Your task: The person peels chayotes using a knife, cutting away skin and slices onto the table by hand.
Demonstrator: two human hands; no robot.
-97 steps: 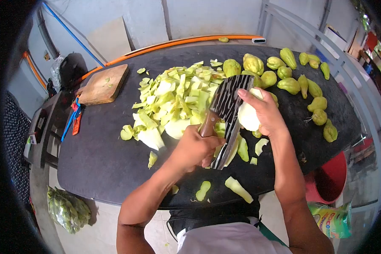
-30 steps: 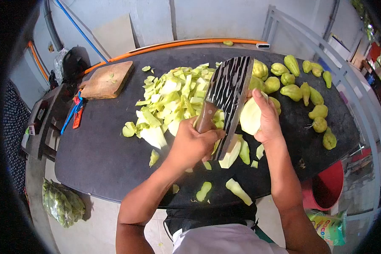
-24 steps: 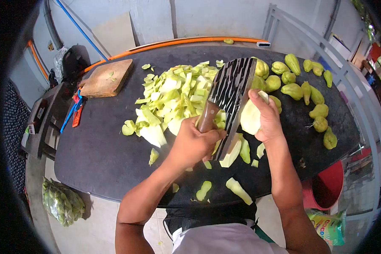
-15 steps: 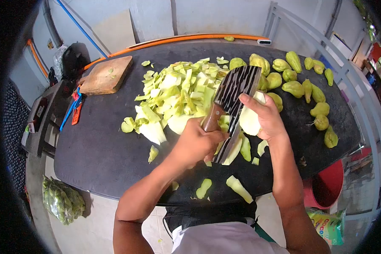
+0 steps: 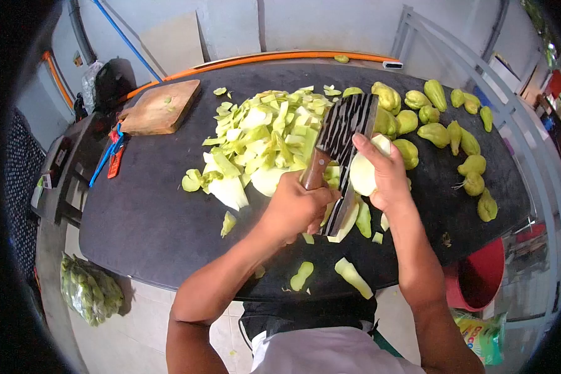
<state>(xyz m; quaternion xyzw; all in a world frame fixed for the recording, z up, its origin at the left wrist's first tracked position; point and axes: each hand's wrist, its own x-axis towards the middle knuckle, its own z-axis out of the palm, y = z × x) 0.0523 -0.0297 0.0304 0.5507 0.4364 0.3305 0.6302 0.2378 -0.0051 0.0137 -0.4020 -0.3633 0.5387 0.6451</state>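
Observation:
My left hand [image 5: 300, 204] is closed round the brown wooden handle of a wide cleaver [image 5: 349, 134] with a black-and-silver striped blade. The blade stands tilted, its right edge close beside a pale peeled chayote [image 5: 363, 174]. That chayote is in my right hand [image 5: 389, 177], thumb on its upper side; the fingers behind it are partly hidden. Left of the blade lies a large heap of pale green peelings and pieces [image 5: 262, 134]. Loose peelings [image 5: 353, 277] lie below the hands on the dark table [image 5: 149, 218]. Whole green chayotes [image 5: 433, 133] sit at the right.
A wooden board [image 5: 162, 107] lies at the back left, beside an orange-handled tool [image 5: 115, 162]. A red bin [image 5: 483, 274] stands below the table's right side. A bag of green vegetables [image 5: 90, 290] is on the floor at left. A grey metal railing [image 5: 511, 103] runs along the right.
Compared with a second ago, the cleaver's blade has dropped lower and tilted more to the right. My right hand has turned slightly with the chayote. Both holds are unchanged.

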